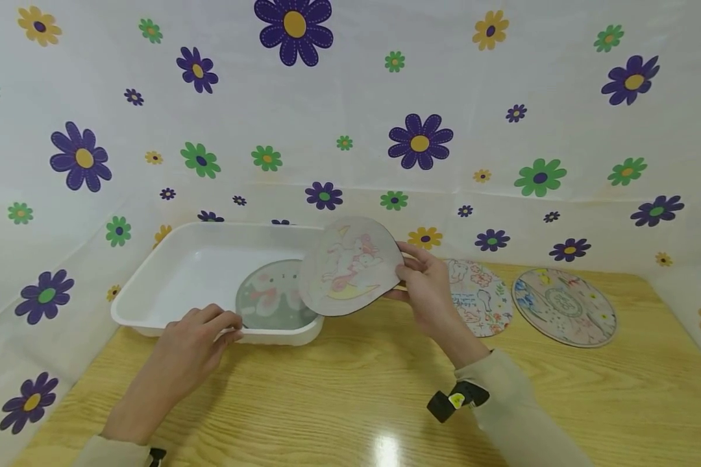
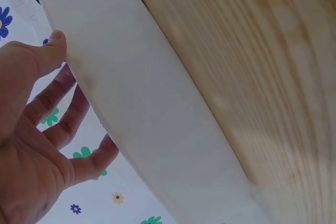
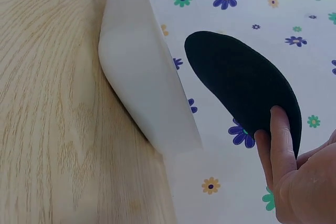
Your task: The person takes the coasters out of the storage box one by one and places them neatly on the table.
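Observation:
My right hand (image 1: 429, 285) pinches a round mat (image 1: 350, 266) by its right edge and holds it raised and tilted at the basin's right end. The mat's pale top carries a pink cartoon print with a yellow moon; its dark underside shows in the right wrist view. At the front rim of the white plastic basin (image 1: 152, 285), my left hand (image 1: 195, 344) grips the edge, thumb outside and fingers over the inner side. Inside the basin lies a grey-green round mat (image 1: 269, 301) with a pink-eared face, partly hidden by the raised mat.
Right of my right hand, a floral round mat (image 1: 485, 305) lies on the wooden table (image 1: 350, 402), partly covered by the hand. Another patterned round mat (image 1: 563, 305) lies farther right. A white sheet with printed flowers (image 1: 350, 97) hangs behind the table and along both sides.

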The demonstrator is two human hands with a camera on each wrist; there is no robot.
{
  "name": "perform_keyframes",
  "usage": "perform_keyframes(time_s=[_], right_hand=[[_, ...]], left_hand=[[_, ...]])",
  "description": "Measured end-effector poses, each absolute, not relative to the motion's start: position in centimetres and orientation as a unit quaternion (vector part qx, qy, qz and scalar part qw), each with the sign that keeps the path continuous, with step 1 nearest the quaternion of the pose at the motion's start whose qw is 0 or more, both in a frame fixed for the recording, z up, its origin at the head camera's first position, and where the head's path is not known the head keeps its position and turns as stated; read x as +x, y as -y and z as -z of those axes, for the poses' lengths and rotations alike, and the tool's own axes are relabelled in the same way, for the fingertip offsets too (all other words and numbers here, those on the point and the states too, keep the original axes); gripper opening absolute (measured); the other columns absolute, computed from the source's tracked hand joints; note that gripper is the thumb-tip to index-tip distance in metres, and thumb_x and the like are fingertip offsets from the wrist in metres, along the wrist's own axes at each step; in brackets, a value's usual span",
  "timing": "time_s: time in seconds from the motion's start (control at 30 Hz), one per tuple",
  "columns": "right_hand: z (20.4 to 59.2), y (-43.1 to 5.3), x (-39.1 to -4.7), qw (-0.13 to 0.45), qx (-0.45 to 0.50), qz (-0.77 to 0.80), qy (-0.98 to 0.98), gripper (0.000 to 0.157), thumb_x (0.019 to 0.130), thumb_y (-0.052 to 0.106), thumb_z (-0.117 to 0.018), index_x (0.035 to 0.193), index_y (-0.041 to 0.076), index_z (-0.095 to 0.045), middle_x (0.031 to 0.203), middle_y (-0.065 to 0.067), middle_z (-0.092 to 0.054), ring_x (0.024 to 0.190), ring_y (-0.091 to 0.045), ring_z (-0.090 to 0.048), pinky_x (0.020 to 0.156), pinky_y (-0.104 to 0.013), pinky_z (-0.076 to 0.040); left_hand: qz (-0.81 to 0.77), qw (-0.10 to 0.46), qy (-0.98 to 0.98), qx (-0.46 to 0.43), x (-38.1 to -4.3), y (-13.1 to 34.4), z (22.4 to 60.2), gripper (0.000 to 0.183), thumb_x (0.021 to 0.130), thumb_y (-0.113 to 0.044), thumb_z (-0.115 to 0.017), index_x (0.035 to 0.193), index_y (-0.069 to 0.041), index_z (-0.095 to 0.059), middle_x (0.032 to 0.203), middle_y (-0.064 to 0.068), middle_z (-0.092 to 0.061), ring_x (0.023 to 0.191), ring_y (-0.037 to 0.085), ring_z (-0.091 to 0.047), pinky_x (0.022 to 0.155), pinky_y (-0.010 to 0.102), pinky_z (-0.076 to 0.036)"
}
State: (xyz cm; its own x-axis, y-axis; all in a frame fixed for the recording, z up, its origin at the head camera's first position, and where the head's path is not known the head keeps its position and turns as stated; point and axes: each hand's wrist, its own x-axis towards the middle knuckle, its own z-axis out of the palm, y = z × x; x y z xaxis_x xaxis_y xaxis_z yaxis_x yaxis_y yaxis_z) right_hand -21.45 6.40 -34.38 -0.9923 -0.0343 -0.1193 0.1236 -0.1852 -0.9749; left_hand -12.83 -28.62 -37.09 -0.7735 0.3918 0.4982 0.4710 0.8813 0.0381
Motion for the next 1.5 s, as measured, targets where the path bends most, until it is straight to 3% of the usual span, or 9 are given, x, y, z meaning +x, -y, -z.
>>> perform_keyframes(time_s=[0.67, 0.93, 1.5], right_hand=[[35.3, -9.2, -21.5, 0.036, 0.072, 0.766, -0.638, 0.052, 0.103, -0.002, -0.044, 0.152, 0.014, -0.047, 0.134, -0.018, -0.058, 0.087, -0.012, -0.067, 0.067, -0.023, -0.061], [36.0, -9.9, -21.6, 0.029, 0.082, 0.755, -0.649, 0.051, 0.102, -0.003, -0.046, 0.15, 0.012, -0.049, 0.127, -0.016, -0.06, 0.086, -0.012, -0.067, 0.065, -0.023, -0.06], [37.1, -10.3, -21.9, 0.034, 0.101, 0.753, -0.65, 0.049, 0.103, -0.002, -0.045, 0.149, 0.012, -0.05, 0.129, -0.016, -0.06, 0.083, -0.011, -0.068, 0.065, -0.023, -0.06]], left_hand=[[0.078, 0.252, 0.937, -0.228, -12.9, 29.1, 37.2, 0.017, 0.081, -0.014, -0.085, 0.091, -0.018, -0.071, 0.084, -0.005, -0.066, 0.068, 0.017, -0.06, 0.05, 0.028, -0.045], [0.075, 0.253, 0.936, -0.231, -12.9, 29.4, 37.4, 0.018, 0.081, -0.014, -0.085, 0.091, -0.017, -0.071, 0.084, -0.004, -0.066, 0.067, 0.017, -0.06, 0.05, 0.028, -0.045], [0.086, 0.264, 0.931, -0.235, -12.8, 29.9, 37.5, 0.02, 0.078, -0.012, -0.086, 0.09, -0.018, -0.071, 0.084, -0.005, -0.067, 0.067, 0.017, -0.06, 0.051, 0.028, -0.046]])
